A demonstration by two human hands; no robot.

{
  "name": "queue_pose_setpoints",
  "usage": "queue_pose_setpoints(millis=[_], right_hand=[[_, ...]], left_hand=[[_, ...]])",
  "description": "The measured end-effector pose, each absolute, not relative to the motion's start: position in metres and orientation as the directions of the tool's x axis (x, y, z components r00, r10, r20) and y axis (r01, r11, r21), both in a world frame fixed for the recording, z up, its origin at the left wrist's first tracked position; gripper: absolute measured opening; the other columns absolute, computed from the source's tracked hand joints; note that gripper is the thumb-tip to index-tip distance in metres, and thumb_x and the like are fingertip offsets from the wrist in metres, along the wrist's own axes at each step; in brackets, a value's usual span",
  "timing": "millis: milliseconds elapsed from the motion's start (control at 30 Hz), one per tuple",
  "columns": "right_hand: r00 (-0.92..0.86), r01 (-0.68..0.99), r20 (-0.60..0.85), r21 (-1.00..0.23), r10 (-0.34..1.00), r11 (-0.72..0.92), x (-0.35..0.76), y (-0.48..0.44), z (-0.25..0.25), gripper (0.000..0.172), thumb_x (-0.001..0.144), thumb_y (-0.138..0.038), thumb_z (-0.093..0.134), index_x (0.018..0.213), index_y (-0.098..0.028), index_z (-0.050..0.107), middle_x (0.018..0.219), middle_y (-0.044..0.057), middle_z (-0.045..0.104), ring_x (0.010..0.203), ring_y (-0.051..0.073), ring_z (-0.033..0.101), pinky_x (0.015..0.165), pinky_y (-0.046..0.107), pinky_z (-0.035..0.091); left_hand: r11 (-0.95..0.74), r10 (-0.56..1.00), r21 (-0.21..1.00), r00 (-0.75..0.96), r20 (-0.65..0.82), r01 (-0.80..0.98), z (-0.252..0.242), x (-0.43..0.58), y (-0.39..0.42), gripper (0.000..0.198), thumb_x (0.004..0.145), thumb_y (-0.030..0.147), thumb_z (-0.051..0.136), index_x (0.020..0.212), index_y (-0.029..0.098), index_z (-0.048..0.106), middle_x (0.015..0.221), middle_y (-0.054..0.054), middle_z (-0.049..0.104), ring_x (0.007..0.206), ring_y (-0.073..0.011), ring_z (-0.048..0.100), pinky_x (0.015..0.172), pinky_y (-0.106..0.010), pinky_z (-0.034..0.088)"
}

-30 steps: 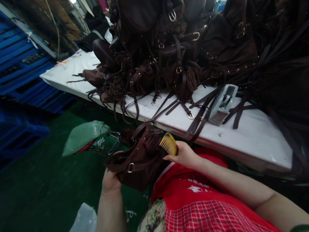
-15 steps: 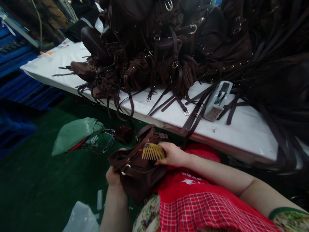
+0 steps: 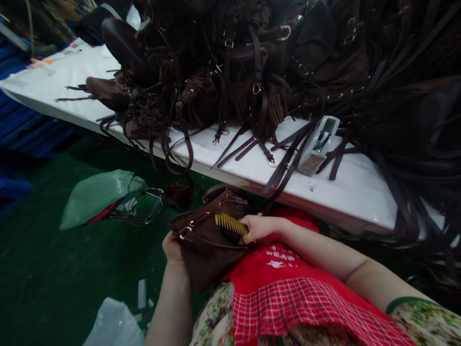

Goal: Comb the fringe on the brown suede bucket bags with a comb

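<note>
A dark brown fringed suede bag (image 3: 207, 238) rests on my lap against my red apron. My left hand (image 3: 172, 248) grips the bag's left side from below, fingers closed on it. My right hand (image 3: 260, 227) is closed on a yellow wide-toothed comb (image 3: 230, 224), whose teeth lie against the top of the bag. A brass ring and strap show on the bag's front.
A white table (image 3: 252, 168) runs across in front of me, piled with several brown fringed bags (image 3: 234, 72) whose straps hang over its edge. A grey tape dispenser (image 3: 319, 144) sits on it. A green bag on a wire frame (image 3: 104, 194) stands on the green floor.
My right hand has brought the comb down from upright onto the bag and drawn it across the top. The bag has shifted slightly on my lap; the view has tilted down.
</note>
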State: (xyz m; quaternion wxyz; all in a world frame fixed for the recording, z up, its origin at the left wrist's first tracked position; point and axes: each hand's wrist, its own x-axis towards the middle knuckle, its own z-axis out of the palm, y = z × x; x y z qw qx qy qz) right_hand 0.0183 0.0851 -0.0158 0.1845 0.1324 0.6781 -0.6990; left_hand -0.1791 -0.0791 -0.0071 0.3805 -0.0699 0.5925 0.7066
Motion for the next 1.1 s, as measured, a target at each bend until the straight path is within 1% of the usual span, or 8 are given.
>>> queue_pose_setpoints(millis=[267, 367, 467, 567, 700, 900, 1000, 1100], right_hand=[[-0.895, 0.432, -0.319, -0.793, -0.311, -0.430, 0.030, 0.090, 0.005, 0.032, 0.071, -0.036, 0.067, 0.058, -0.013, 0.049, 0.049, -0.006, 0.048, 0.031, 0.001, 0.032, 0.028, 0.013, 0.019], [-0.922, 0.372, -0.276, -0.823, -0.272, -0.429, 0.028, 0.085, 0.025, 0.033, 0.071, -0.036, 0.070, 0.061, -0.014, 0.047, 0.048, -0.009, 0.043, 0.033, 0.001, 0.031, 0.029, 0.013, 0.022], [-0.928, 0.344, -0.244, -0.854, -0.282, -0.391, 0.024, 0.079, 0.039, 0.033, 0.072, -0.039, 0.070, 0.066, -0.015, 0.047, 0.048, -0.010, 0.042, 0.034, 0.001, 0.033, 0.030, 0.013, 0.024], [-0.913, 0.334, -0.223, -0.889, -0.342, -0.313, 0.019, 0.069, 0.050, 0.035, 0.075, -0.043, 0.067, 0.068, -0.016, 0.046, 0.049, -0.010, 0.041, 0.036, 0.002, 0.034, 0.033, 0.014, 0.027], [-0.934, 0.132, -0.088, -0.986, -0.345, -0.105, 0.020, 0.064, 0.073, 0.032, 0.081, -0.039, 0.061, 0.066, -0.015, 0.047, 0.054, -0.008, 0.042, 0.048, 0.003, 0.039, 0.044, 0.014, 0.033], [-0.980, 0.176, -0.157, -0.971, -0.124, -0.164, 0.042, 0.101, 0.112, 0.037, 0.086, -0.047, 0.051, 0.070, -0.014, 0.053, 0.054, -0.005, 0.047, 0.040, 0.004, 0.039, 0.036, 0.016, 0.030], [-0.970, 0.240, -0.243, -0.965, 0.015, -0.102, 0.045, 0.121, 0.112, 0.036, 0.083, -0.048, 0.055, 0.072, -0.013, 0.054, 0.054, -0.005, 0.047, 0.041, 0.004, 0.039, 0.035, 0.014, 0.029], [-0.946, 0.307, -0.318, -0.940, 0.056, -0.146, 0.038, 0.131, 0.097, 0.038, 0.081, -0.050, 0.058, 0.071, -0.014, 0.053, 0.050, -0.007, 0.044, 0.036, 0.002, 0.032, 0.030, 0.014, 0.022]], left_hand=[[0.048, 0.537, 0.824, -0.681, -0.498, -0.564, -0.002, -0.226, -0.093, 0.031, 0.047, 0.017, 0.057, 0.076, 0.014, 0.067, 0.076, -0.007, 0.069, 0.086, -0.0298, 0.065, 0.084, -0.043, 0.052], [0.199, 0.575, 0.930, -0.731, -0.367, -0.310, 0.016, -0.240, -0.081, 0.043, 0.046, 0.006, 0.061, 0.087, 0.014, 0.069, 0.091, -0.007, 0.069, 0.100, -0.0272, 0.061, 0.096, -0.035, 0.045], [0.107, 0.678, 0.994, -0.729, -0.094, -0.030, 0.054, -0.231, -0.063, 0.058, 0.051, 0.002, 0.064, 0.106, 0.018, 0.067, 0.119, -0.008, 0.062, 0.121, -0.0261, 0.049, 0.108, -0.031, 0.032], [0.075, 0.878, 0.992, -0.464, -0.115, -0.103, 0.098, -0.200, -0.042, 0.037, 0.063, 0.009, 0.064, 0.099, 0.011, 0.070, 0.115, -0.014, 0.064, 0.121, -0.0318, 0.049, 0.108, -0.037, 0.033], [0.381, 0.916, 0.876, -0.007, -0.401, -0.294, 0.126, -0.158, -0.010, 0.019, 0.066, 0.004, 0.063, 0.078, 0.013, 0.074, 0.098, -0.014, 0.070, 0.118, -0.0352, 0.052, 0.102, -0.042, 0.039], [0.650, 0.737, 0.659, 0.100, -0.669, -0.380, 0.097, -0.149, 0.015, 0.022, 0.059, 0.004, 0.071, 0.076, 0.018, 0.072, 0.077, -0.007, 0.072, 0.095, -0.0364, 0.064, 0.080, -0.050, 0.051], [0.782, 0.620, 0.573, 0.397, -0.677, -0.243, 0.088, -0.154, 0.013, 0.027, 0.052, 0.011, 0.080, 0.078, 0.014, 0.072, 0.074, -0.009, 0.071, 0.087, -0.0386, 0.065, 0.077, -0.051, 0.051], [0.722, 0.545, 0.692, 0.634, -0.549, -0.022, 0.086, -0.146, 0.009, 0.034, 0.051, 0.015, 0.083, 0.084, 0.012, 0.072, 0.084, -0.012, 0.071, 0.087, -0.0361, 0.065, 0.080, -0.043, 0.051]])
